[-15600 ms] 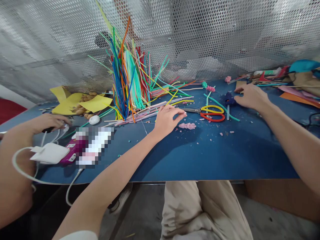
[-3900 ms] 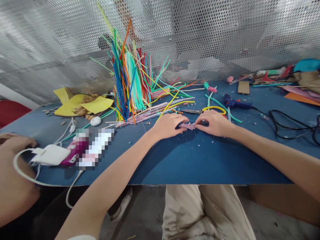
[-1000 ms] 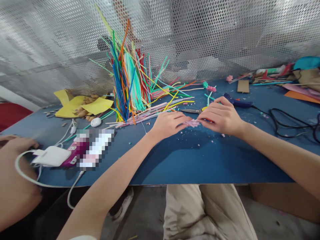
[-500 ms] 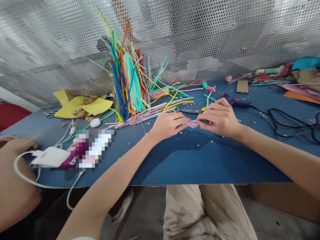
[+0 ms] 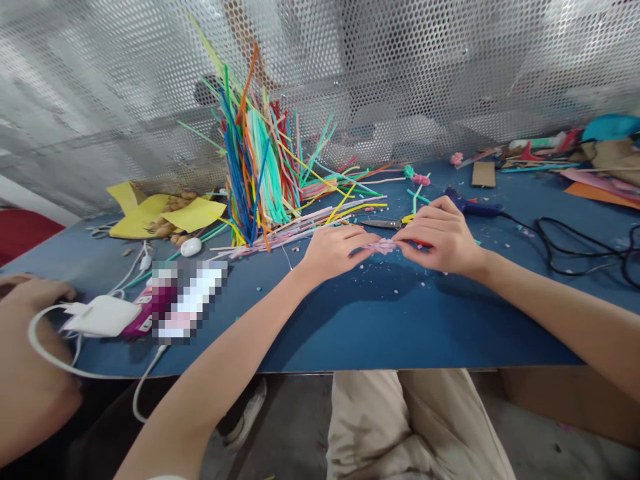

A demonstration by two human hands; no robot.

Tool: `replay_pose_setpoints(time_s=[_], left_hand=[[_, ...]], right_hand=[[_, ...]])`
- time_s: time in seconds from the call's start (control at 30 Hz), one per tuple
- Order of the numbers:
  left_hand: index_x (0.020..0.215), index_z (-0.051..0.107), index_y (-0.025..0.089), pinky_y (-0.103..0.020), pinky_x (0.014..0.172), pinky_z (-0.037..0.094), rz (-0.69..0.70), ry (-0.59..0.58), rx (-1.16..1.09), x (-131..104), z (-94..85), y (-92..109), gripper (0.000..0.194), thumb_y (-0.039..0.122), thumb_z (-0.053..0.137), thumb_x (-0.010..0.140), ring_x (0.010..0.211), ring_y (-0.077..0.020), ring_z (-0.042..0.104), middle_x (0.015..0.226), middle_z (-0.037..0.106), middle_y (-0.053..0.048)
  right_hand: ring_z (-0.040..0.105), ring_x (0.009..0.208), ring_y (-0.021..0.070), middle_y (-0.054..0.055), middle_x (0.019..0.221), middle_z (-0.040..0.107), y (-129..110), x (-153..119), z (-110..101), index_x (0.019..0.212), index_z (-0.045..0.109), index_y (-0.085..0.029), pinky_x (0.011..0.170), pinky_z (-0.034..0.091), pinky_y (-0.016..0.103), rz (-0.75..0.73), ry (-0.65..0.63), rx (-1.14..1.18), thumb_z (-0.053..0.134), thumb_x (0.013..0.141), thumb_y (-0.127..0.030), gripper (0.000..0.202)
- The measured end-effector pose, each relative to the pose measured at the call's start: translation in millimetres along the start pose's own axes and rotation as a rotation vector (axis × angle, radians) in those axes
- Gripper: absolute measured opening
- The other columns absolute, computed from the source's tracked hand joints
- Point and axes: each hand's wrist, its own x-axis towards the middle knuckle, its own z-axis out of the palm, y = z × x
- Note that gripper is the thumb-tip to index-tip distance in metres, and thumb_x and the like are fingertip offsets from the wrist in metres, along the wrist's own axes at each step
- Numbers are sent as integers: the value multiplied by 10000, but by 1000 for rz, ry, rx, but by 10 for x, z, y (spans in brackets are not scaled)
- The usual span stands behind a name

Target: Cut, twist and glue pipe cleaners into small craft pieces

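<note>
A short lilac-pink piece of fluffy pipe cleaner (image 5: 383,246) stretches between my hands, just above the blue table. My left hand (image 5: 336,251) pinches its left end between thumb and fingers. At the other end, my right hand (image 5: 436,235) has its thumb and fingertips closed on it. Behind my right hand lies a pair of scissors (image 5: 381,224), blades pointing left; the hand covers part of the yellow and red handles. Long pink pipe cleaners (image 5: 300,230) lie beyond my left hand.
A tall bundle of coloured pipe cleaners (image 5: 265,167) stands at the back. Rightward are a blue glue gun (image 5: 480,205), its black cable (image 5: 565,247) and cardboard (image 5: 483,175). At left are a blurred-out phone (image 5: 193,300), a white charger (image 5: 103,315) and another person's hand (image 5: 37,291).
Slightly more of the lilac piece shows between my fingers, and a red scissor handle now shows under my right hand. Both hands stay almost in place.
</note>
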Motion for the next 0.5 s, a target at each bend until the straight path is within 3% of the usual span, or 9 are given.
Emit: replay_pose_setpoints(time_s=[0.3,0.5], left_hand=[[1146,745,291,-258,745,542,3,32,7,-8,14,-26,240,377,591,984,924,-138,735,1059,779,0],[1138,751,273,-245,699,528,-17,18,20,13,-13,-8,256,386,576,990,876,-130,735,1029,783,-6]], right_hand=[[671,779,202,-12,878,774,-1,13,-31,895,736,-288,798,440,420,44,43,24,668,854,-274,80],[648,751,203,1,839,758,24,23,-24,843,706,-270,734,458,389,9,-17,40,668,840,-289,43]])
